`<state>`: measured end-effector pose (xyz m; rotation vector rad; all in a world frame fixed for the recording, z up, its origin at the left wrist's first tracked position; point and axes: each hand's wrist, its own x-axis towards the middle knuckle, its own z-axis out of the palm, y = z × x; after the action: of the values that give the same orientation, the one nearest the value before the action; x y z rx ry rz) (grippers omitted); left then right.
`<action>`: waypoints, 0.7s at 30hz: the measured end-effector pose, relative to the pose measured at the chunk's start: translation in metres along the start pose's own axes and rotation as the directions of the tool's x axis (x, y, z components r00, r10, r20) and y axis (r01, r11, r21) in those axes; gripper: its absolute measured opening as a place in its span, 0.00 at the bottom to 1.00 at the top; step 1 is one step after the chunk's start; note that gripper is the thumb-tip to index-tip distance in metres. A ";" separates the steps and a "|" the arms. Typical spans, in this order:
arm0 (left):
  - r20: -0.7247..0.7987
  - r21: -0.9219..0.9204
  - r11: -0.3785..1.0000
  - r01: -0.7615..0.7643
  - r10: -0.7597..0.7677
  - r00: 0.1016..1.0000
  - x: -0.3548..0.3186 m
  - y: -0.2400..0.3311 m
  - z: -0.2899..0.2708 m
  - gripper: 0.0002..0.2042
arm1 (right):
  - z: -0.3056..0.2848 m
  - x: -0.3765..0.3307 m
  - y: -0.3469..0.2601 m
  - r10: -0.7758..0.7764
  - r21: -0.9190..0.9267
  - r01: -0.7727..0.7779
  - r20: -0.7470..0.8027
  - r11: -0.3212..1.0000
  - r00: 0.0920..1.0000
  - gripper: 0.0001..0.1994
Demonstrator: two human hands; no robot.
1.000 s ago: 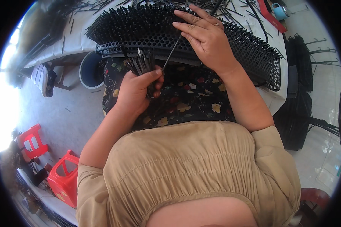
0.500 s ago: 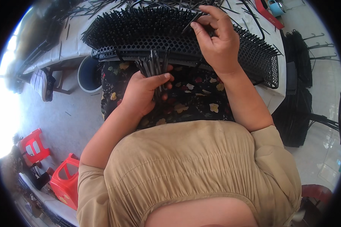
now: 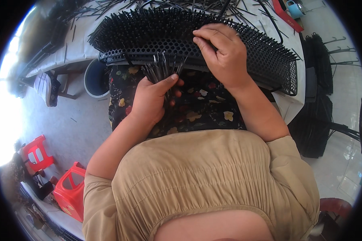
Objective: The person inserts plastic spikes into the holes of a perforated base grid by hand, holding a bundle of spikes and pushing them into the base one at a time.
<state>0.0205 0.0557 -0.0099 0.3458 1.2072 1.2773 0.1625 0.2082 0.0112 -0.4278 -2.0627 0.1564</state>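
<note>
Left hand (image 3: 151, 98) clasps strips (image 3: 161, 70); right hand (image 3: 226, 54) narrows its fingers over the rack (image 3: 173, 48), hold unclear. Strip-by-strip rack work seems underway; the next move likely needs careful aim.

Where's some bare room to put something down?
Mostly bare: the grey floor between the round blue bucket and the nearer red plastic stool, and a patch of the white cloth-covered table just left of the black mesh rack. Crowded: the rack, packed with upright black sticks, and the table's far side, strewn with thin black strips.

Black strips (image 3: 161, 71), black floral cloth (image 3: 207, 105)
</note>
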 end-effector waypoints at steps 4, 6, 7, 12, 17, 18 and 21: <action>0.057 -0.073 0.997 -0.025 0.030 0.998 -0.002 0.000 0.003 0.06 | -0.003 -0.019 -0.040 0.519 0.480 -0.650 0.392 0.589 0.760 0.13; 0.053 -0.073 0.996 -0.046 0.050 0.997 -0.005 0.004 0.009 0.07 | -0.006 -0.020 -0.038 0.456 0.505 -0.617 0.415 0.604 0.787 0.11; 0.053 -0.073 0.996 -0.045 0.049 0.997 -0.005 0.003 0.008 0.07 | -0.010 -0.014 -0.038 0.541 0.531 -0.693 0.439 0.488 0.717 0.10; 0.011 0.041 0.999 -0.007 0.007 1.000 -0.003 0.001 0.004 0.06 | -0.022 -0.003 0.002 0.493 0.537 -0.395 -0.046 0.746 0.869 0.08; -0.008 0.056 0.998 0.018 -0.017 1.000 -0.002 0.002 0.002 0.06 | -0.025 -0.005 0.015 0.343 0.349 -0.281 -0.131 0.894 0.930 0.10; -0.008 0.059 0.998 0.016 -0.016 1.000 -0.002 0.002 0.002 0.06 | -0.022 -0.005 0.014 0.385 0.356 -0.320 -0.125 0.878 0.915 0.09; -0.003 0.070 0.997 0.022 -0.021 1.000 -0.002 0.001 0.001 0.06 | -0.023 -0.002 0.012 0.426 0.345 -0.369 -0.105 0.863 0.898 0.07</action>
<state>0.0207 0.0552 -0.0078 0.3816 1.2564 1.2192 0.1863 0.2176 0.0179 -0.6402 -1.7089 0.6695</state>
